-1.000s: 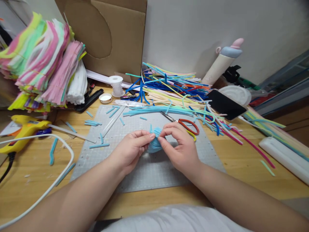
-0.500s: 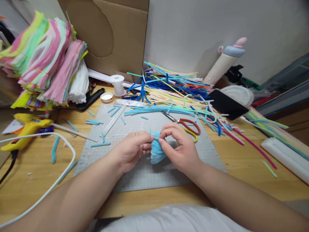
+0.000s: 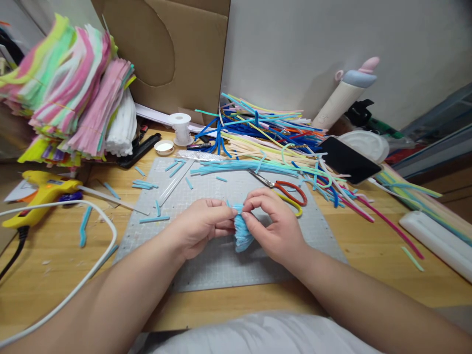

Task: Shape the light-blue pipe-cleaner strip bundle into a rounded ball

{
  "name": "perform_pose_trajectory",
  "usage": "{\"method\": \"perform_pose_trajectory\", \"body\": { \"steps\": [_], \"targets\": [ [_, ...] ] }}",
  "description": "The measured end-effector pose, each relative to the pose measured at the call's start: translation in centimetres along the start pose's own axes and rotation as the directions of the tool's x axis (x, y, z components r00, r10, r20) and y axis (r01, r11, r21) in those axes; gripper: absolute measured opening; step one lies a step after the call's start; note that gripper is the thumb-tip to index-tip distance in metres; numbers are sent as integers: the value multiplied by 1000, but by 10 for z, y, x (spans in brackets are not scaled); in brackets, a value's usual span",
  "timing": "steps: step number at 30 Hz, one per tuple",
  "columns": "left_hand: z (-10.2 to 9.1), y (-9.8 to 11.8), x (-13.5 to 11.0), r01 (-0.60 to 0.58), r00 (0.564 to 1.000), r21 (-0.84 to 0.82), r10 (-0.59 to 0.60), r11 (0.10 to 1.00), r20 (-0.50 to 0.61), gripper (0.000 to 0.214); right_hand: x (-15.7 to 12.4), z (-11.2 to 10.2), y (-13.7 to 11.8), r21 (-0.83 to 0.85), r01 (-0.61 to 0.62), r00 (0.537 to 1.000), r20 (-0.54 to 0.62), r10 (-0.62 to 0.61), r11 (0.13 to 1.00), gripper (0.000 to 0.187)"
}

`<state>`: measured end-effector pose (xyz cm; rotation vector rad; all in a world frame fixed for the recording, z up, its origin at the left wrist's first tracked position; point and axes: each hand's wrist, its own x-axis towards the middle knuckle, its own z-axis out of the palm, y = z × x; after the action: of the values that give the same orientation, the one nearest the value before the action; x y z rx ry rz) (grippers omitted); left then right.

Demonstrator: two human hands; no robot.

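You hold one light-blue ridged bundle (image 3: 243, 237) between your two hands, over the one grey mat (image 3: 206, 273); whether its lower end touches the mat, I cannot tell. Your left hand (image 3: 206, 225) is closed at 9 o'clock of the bundle, thumb and finger pinching its upper edge. Your right hand (image 3: 275, 225) is at 3 o'clock, and its thumb and forefinger also pinch the bundle near the top.

Counting from the bundle, there is one pair of scissors (image 3: 273, 185) at 1 o'clock, with one red-orange and one yellow handle. At 12 o'clock lies one row of long light-blue stems (image 3: 243, 168), too tight to count. One clear spool (image 3: 180, 130) stands at 11 o'clock. Between 9 and 10 o'clock, two short blue pieces (image 3: 155, 220) lie on the mat, and much farther, one yellow glue gun (image 3: 46, 189). One black phone (image 3: 348, 160) is at 2 o'clock.
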<state>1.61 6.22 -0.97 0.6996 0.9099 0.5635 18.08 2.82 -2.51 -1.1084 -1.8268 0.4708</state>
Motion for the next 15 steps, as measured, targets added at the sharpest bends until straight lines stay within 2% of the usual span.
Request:
{"method": "perform_pose_trajectory", "body": {
  "steps": [6,11,15],
  "targets": [
    [0,-2,0,-76,997,61,77,995,-23,27,0,0,0,-16,12,1000,6,-12,1000,8],
    [2,-2,0,-81,995,103,88,991,-57,21,-2,0,1,-30,11,1000,25,-10,999,7],
    [2,-7,2,-136,979,235,166,962,-116,17,-4,1,1,-49,26,999,42,-24,998,6]
  ]
}}
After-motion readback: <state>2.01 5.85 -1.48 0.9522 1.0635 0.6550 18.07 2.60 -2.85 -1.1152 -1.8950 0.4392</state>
